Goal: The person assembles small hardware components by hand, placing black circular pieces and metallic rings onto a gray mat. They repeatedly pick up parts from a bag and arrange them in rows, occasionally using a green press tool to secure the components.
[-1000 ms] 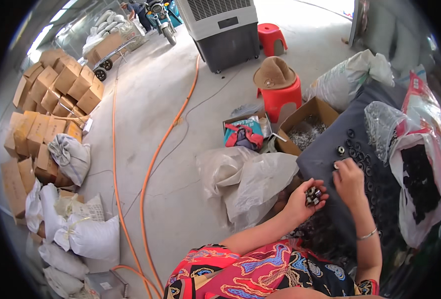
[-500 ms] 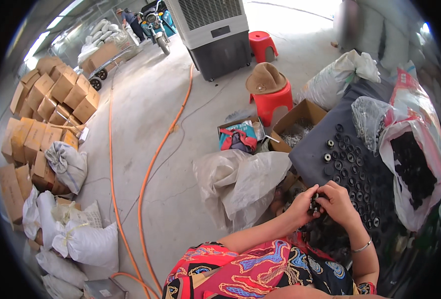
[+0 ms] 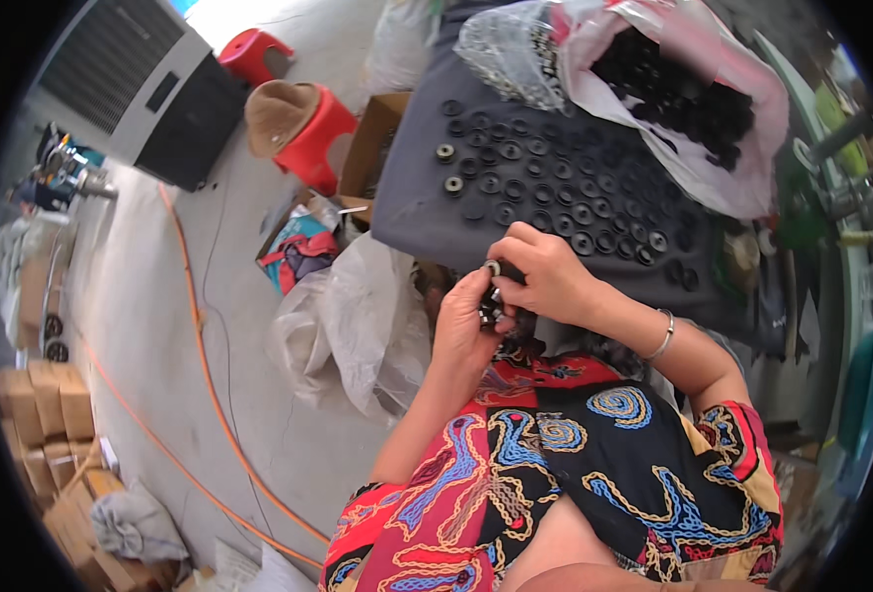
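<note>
My left hand is curled round several small shiny metal pieces. Against it, my right hand pinches a small black wheel-like part with a metal ring in its middle, and the fingertips of both hands meet there. The fingers partly hide the pieces. Just beyond my hands, many black round parts lie spread over a dark grey cloth. Two of them at the left edge show pale metal centres, like this black wheel.
An open pinkish-white sack of black parts and a clear bag of small metal pieces lie at the cloth's far side. To the left are plastic sheeting, an open carton, a red stool bearing a hat, and an orange hose.
My view has swung to the right, so the cloth and sack sit nearer the middle. Both hands stay together, and a metal ring now shows between the fingertips.
</note>
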`<action>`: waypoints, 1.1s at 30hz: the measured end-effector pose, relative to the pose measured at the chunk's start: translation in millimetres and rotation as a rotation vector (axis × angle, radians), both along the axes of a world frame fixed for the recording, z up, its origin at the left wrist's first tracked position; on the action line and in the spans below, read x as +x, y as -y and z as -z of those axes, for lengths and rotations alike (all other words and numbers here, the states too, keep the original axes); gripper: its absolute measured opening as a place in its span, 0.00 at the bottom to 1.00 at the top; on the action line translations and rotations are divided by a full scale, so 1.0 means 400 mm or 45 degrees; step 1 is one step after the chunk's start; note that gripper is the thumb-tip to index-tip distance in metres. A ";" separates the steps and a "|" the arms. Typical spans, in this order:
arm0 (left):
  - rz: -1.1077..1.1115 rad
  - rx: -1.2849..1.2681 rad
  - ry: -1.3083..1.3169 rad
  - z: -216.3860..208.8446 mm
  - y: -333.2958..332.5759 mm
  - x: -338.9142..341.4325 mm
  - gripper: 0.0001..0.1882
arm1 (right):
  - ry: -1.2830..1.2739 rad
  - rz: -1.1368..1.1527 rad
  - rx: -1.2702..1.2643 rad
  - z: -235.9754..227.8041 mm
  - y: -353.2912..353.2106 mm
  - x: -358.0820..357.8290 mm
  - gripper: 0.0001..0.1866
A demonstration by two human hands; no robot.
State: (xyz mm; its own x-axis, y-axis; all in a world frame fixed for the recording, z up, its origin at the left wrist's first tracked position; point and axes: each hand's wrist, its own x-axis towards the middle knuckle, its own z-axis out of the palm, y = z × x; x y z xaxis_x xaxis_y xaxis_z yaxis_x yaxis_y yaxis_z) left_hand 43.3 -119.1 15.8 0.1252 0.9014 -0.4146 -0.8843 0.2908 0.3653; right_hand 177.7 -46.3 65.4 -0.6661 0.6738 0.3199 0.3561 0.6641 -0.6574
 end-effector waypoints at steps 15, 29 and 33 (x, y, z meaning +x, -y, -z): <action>-0.134 0.015 -0.190 -0.005 -0.026 -0.032 0.14 | 0.257 0.148 0.108 -0.038 -0.207 -0.010 0.12; -0.222 -0.022 0.064 0.016 -0.034 -0.064 0.16 | 0.556 0.173 0.136 0.025 -0.303 -0.062 0.12; -0.206 0.040 0.033 -0.005 -0.034 -0.071 0.23 | 0.652 0.170 -0.049 -0.009 -0.310 -0.079 0.14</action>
